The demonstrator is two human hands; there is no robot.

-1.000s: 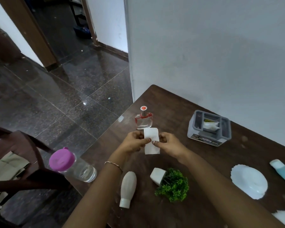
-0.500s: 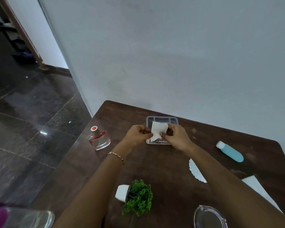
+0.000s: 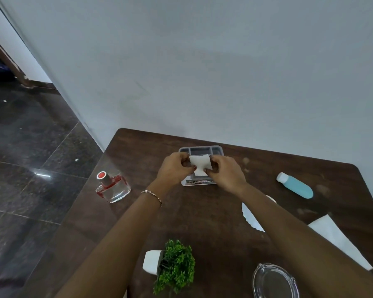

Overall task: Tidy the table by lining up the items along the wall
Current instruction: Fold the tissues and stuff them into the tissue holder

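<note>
Hands met at frame centre: the left hand [image 3: 172,168] and right hand [image 3: 225,174] each pinched a white paper slip [image 3: 199,166] just above the grey compartment organizer [image 3: 200,149]. Best tucked flat into one compartment, I judged.

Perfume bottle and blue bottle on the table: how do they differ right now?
The perfume bottle is clear glass with red trim and a red-topped cap; the blue bottle is opaque light blue with a white cap. The perfume bottle stands upright, while the blue bottle lies on its side. The perfume bottle sits near the table's left edge, the blue bottle on the right side. Both sit untouched and away from the wall.
</note>
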